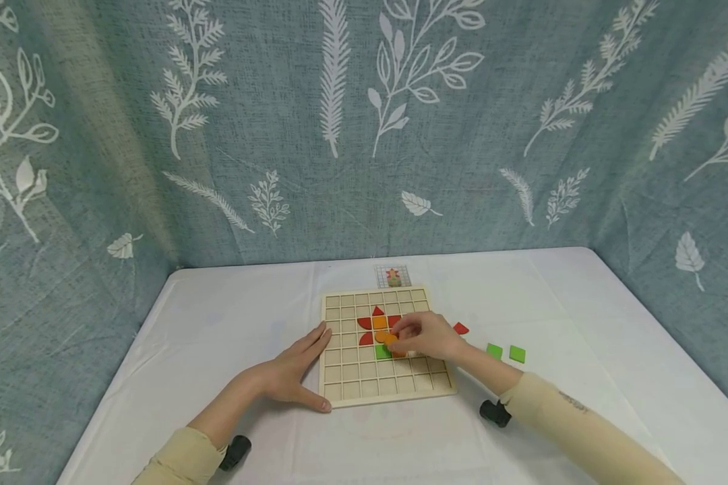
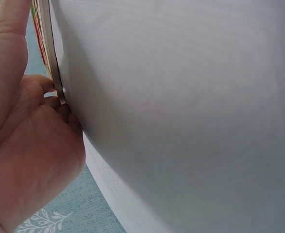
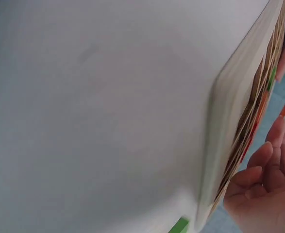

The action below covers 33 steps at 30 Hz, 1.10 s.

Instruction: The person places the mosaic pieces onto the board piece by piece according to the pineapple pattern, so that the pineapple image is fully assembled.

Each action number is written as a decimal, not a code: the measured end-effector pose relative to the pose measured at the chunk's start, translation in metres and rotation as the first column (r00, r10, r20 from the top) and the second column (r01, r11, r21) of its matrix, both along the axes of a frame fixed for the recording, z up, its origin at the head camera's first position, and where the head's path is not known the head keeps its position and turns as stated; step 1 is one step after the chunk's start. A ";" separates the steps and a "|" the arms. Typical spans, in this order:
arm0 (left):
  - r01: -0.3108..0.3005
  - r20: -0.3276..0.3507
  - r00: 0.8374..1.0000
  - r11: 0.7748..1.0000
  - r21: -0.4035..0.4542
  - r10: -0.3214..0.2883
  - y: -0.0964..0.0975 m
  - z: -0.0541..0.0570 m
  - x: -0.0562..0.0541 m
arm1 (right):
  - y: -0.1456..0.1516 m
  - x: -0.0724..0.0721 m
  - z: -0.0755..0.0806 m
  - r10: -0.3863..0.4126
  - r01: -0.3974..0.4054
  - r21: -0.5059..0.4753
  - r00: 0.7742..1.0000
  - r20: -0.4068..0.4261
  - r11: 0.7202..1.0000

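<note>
A wooden grid board point(image 1: 352, 391) lies on the white table. In its upper middle, red curved pieces point(image 1: 365, 339) and a red triangle point(image 1: 377, 311) surround an orange square point(image 1: 379, 322), with a green square point(image 1: 383, 351) lower down. My left hand point(image 1: 291, 374) rests along the board's left side, fingers extended at the edge and thumb spread to the near corner. Over the pattern, my right hand point(image 1: 427, 335) pinches an orange tile point(image 1: 391, 339) between thumb and fingertips. That orange tile point(image 3: 284, 109) shows edge-on in the right wrist view, above the board's face.
Right of the board lie a red curved piece point(image 1: 460, 328) and two green squares point(image 1: 494, 351) point(image 1: 518, 353). A small gridded pattern card point(image 1: 392, 276) sits behind the board's far edge. A blue leaf-print curtain point(image 1: 291, 135) surrounds the table's back and sides.
</note>
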<state>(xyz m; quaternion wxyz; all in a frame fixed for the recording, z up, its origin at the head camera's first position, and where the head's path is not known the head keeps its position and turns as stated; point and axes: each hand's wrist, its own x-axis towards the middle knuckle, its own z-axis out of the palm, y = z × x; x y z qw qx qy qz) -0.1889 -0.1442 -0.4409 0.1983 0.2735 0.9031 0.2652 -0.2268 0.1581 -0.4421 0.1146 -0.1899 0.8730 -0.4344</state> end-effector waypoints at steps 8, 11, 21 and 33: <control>0.003 -0.004 1.000 1.000 0.001 -0.003 0.000 -0.001 0.000 | -0.023 0.004 -0.003 0.084 -0.081 0.057 0.994 -0.064 0.995; 0.006 -0.003 1.000 1.000 0.003 -0.006 0.000 -0.001 0.000 | -0.031 0.006 -0.002 0.101 -0.093 0.083 0.991 -0.090 0.992; 0.015 -0.012 1.000 1.000 0.002 -0.015 -0.002 -0.003 -0.002 | -0.040 0.007 0.000 0.120 -0.101 0.125 0.980 -0.158 0.987; 0.009 -0.004 1.000 1.000 -0.002 -0.009 -0.002 -0.002 -0.002 | -0.038 0.008 0.000 0.167 -0.149 0.094 0.958 -0.232 0.984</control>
